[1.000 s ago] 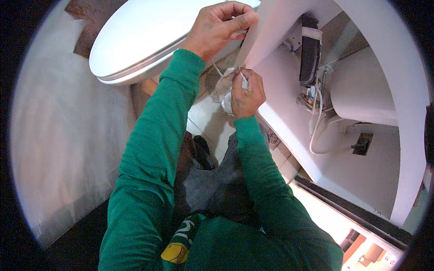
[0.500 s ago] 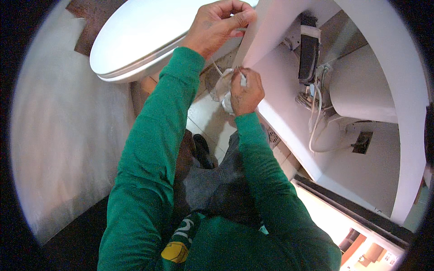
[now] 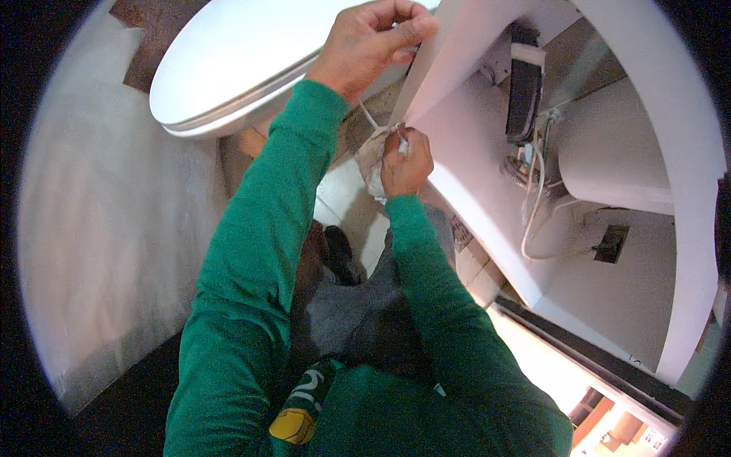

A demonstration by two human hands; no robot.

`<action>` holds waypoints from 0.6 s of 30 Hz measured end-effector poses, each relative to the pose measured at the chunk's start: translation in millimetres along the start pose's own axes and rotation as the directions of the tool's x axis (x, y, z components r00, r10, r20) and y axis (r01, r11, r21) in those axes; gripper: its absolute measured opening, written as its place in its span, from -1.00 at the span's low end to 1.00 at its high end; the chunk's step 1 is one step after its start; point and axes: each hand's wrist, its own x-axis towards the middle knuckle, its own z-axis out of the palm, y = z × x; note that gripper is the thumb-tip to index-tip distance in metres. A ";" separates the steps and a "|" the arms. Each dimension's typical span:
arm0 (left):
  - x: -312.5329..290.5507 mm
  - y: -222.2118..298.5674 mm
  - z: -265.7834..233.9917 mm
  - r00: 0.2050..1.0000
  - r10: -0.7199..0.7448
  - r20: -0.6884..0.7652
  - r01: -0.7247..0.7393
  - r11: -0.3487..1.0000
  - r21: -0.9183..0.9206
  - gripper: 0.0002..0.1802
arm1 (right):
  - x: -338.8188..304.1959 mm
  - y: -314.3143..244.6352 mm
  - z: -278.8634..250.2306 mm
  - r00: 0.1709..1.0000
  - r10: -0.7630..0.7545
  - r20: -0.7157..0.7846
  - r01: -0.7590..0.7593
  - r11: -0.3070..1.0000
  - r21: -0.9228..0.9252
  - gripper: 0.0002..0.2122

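Observation:
My left hand (image 3: pixel 378 39) is raised at the top, beside the vertical front edge of a white cabinet (image 3: pixel 426 68). Its thumb and fingers are pinched together; whatever is between them is too small to make out. Lower down and slightly right, my right hand (image 3: pixel 406 161) is closed around a crumpled whitish cloth (image 3: pixel 371 161), which hangs out on the hand's left side. A bit of white also shows between thumb and forefinger. Behind the cloth, a thin white strip or tube (image 3: pixel 367 114) slants upward toward my left wrist.
A white toilet with its lid (image 3: pixel 228 65) down stands at upper left. The cabinet interior on the right holds a black pipe-like fitting (image 3: pixel 524 99), a white hose (image 3: pixel 525 232) and a rounded white basin or tank (image 3: pixel 617 152). A floor drain (image 3: pixel 461 232) lies by the cabinet base.
My right hand has moved slightly left and down with the cloth. My left hand has stayed nearly in place, still pinched by the cabinet edge.

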 end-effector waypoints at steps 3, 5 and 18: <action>-6.5 4.7 5.1 1.000 -0.023 0.011 0.024 0.998 -0.055 -0.76 | -16.4 17.9 11.6 0.998 0.057 0.016 -0.055 0.994 -0.091 -0.83; -3.5 5.6 5.6 1.000 -0.014 0.008 0.014 0.998 -0.064 -0.75 | -18.8 30.6 19.7 0.997 0.074 0.020 -0.071 0.988 -0.139 -0.82; -3.5 -0.2 3.1 0.997 0.004 0.078 0.007 0.990 -0.139 -0.73 | -3.7 -0.5 1.6 0.989 0.141 -0.047 -0.141 0.990 -0.008 -0.81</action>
